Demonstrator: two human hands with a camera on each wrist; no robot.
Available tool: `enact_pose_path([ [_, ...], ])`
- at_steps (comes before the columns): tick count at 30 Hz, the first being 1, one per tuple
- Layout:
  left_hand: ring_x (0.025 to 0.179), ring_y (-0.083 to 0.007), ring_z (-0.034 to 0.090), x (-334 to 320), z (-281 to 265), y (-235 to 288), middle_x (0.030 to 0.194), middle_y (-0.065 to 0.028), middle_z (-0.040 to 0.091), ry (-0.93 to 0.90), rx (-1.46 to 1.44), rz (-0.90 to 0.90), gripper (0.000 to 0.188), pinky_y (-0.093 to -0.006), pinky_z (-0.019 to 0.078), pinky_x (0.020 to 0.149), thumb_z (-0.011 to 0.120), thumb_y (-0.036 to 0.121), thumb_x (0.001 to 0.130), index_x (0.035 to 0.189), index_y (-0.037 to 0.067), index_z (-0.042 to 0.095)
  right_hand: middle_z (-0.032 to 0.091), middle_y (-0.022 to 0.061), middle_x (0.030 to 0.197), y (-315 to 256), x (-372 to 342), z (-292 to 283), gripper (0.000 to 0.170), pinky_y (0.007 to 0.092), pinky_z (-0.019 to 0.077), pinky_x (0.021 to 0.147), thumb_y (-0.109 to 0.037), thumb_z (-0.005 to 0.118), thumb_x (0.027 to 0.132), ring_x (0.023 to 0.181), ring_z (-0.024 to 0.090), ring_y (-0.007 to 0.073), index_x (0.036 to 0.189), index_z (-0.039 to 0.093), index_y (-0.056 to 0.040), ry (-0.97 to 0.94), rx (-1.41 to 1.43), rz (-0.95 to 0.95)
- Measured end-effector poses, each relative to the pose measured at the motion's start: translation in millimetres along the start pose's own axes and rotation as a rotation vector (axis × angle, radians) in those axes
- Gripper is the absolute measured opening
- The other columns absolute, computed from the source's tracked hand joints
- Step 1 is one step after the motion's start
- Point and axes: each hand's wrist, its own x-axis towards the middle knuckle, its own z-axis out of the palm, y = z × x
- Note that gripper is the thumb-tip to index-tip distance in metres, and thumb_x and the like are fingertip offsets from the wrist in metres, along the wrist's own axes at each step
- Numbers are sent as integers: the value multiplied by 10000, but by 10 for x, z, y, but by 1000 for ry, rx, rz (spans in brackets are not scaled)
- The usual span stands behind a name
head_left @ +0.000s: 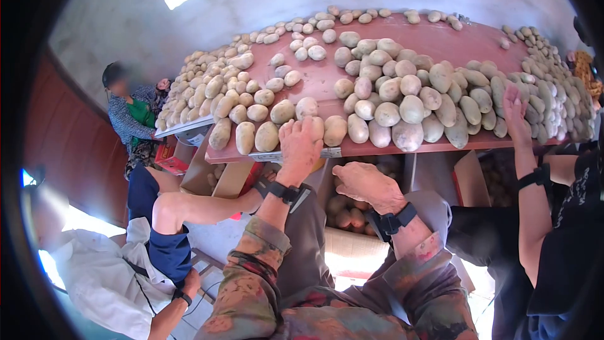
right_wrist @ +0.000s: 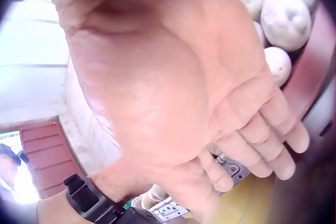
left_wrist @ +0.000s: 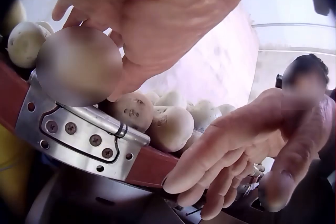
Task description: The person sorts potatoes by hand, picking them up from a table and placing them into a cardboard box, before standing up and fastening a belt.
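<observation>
My left hand [head_left: 301,148] reaches over the near edge of the red table [head_left: 286,97] and grips a potato [left_wrist: 79,66], its fingers curled over the top. In the left wrist view this potato is blurred and sits just above a metal hinge plate [left_wrist: 79,134] screwed to the edge. Potatoes lie close on both sides of that hand. Lower and to the right, my right hand [head_left: 371,186] hovers in front of the edge, above a box of potatoes [head_left: 346,219]. Its palm [right_wrist: 152,87] shows in the right wrist view, fingers loosely extended and holding nothing.
A large potato heap [head_left: 409,94] covers the table's right half; more potatoes [head_left: 211,85] spread along the left. Another person's hand [head_left: 516,110] is raised at the right. Cardboard boxes [head_left: 236,179] stand below the edge. People sit at the left, one with a bare leg [head_left: 201,208] near my left arm.
</observation>
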Motion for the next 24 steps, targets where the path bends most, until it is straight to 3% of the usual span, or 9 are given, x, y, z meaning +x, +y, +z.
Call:
enact_pose_path([
  [5,1206,-355,478,35,74,-22,1176,-173,581,-4,81,0,666,-486,296,1063,738,287,731,1314,83,491,670,219,850,5,71,-39,253,460,538,762,-108,638,756,855,670,378,967,624,30,-68,37,47],
  [9,1161,-340,507,82,43,-37,1148,-163,587,-55,44,-22,658,-492,292,1072,745,273,709,1296,107,499,671,222,887,-42,97,-70,261,464,534,789,-110,635,763,894,663,383,990,628,17,-122,19,72],
  [16,1065,-355,535,35,-75,-5,1083,-159,585,27,-109,-2,621,-491,307,1051,735,221,678,1246,99,517,672,210,927,-39,65,-99,262,462,531,825,-136,652,787,939,656,373,1014,629,-7,-157,-2,120],
  [22,1087,-352,542,-145,-304,68,1121,-168,572,124,-228,-36,609,-455,422,970,739,163,681,1241,95,511,672,200,917,23,100,-12,248,459,534,815,-145,680,789,940,657,365,992,629,-11,-173,-14,122],
  [24,1062,-374,549,-207,-405,39,1119,-161,551,135,-394,-191,573,-462,487,858,716,160,694,1228,110,514,671,196,914,34,82,1,245,459,535,812,-148,682,790,938,657,364,985,628,-10,-154,-10,107],
])
